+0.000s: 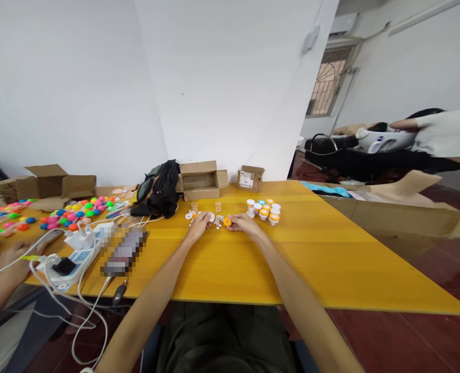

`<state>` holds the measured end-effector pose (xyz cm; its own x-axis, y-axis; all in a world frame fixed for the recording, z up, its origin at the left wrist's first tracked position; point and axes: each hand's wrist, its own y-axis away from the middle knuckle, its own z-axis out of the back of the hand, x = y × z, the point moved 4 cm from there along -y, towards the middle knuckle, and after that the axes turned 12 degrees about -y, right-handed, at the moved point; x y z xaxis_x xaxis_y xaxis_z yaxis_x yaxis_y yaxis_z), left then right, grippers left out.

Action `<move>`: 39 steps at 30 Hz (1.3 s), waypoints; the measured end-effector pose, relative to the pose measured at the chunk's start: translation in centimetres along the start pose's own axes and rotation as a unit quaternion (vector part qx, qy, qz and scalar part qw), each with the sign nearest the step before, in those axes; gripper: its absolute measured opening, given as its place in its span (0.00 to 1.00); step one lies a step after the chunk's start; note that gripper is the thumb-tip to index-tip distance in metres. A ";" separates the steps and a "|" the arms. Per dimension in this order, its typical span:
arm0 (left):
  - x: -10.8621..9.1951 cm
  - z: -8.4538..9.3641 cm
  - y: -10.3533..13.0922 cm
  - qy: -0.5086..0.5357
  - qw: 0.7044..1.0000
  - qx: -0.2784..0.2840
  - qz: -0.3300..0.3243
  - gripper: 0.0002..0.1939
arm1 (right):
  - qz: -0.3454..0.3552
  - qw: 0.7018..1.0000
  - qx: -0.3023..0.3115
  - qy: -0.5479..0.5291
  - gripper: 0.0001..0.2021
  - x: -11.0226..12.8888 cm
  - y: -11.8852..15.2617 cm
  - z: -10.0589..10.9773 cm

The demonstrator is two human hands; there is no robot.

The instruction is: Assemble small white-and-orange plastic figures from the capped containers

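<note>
In the middle of the yellow table, my left hand (pixel 200 226) is closed on a small white round disc (pixel 211 217). Facing it, my right hand (pixel 242 224) pinches an orange round disc (pixel 227 221) with a dark spot at its centre. Between the two hands lie several small white pieces (pixel 219 224), too tiny to name. More white and orange parts (pixel 188 216) sit beside my left hand, partly hidden by it. Just beyond the hands stand two clear cups, one on the left (pixel 194 206) and one on the right (pixel 218 206).
Right of my hands stand several small containers with white, orange and blue tops (pixel 264 211). Cardboard boxes (pixel 200 181) and a black bag (pixel 163 191) line the back. To the left are colourful balls (pixel 74 213), a power strip (pixel 78 259), a phone (pixel 124 253) and another person's hand (pixel 14 261).
</note>
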<state>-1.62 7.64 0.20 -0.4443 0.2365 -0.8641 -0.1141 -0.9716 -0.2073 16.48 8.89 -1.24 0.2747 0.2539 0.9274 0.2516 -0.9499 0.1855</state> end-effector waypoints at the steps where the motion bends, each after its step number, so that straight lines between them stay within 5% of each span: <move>1: -0.1 0.0 0.1 -0.010 1.000 0.002 -0.004 0.16 | -0.001 1.000 -0.001 -0.002 0.13 0.0 0.0 0.0; 22: -0.2 -0.5 0.6 -0.178 0.975 -0.029 -0.129 0.12 | 0.087 0.990 -0.008 0.114 0.13 0.1 -0.6 0.4; 31: -1.3 -0.3 1.2 -0.239 0.959 -0.057 -0.145 0.11 | 0.105 0.983 -0.035 0.146 0.14 0.4 -0.3 0.6; 39: -2.1 -0.4 2.0 -0.326 0.936 -0.016 -0.132 0.04 | 0.117 0.976 -0.037 0.181 0.15 0.7 0.1 0.5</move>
<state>-0.53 5.23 1.39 -0.8535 0.4117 -0.3194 -0.2744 -0.8762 -0.3961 17.19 9.11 -0.76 -0.0328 -0.0394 0.9987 0.1493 -0.9882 -0.0341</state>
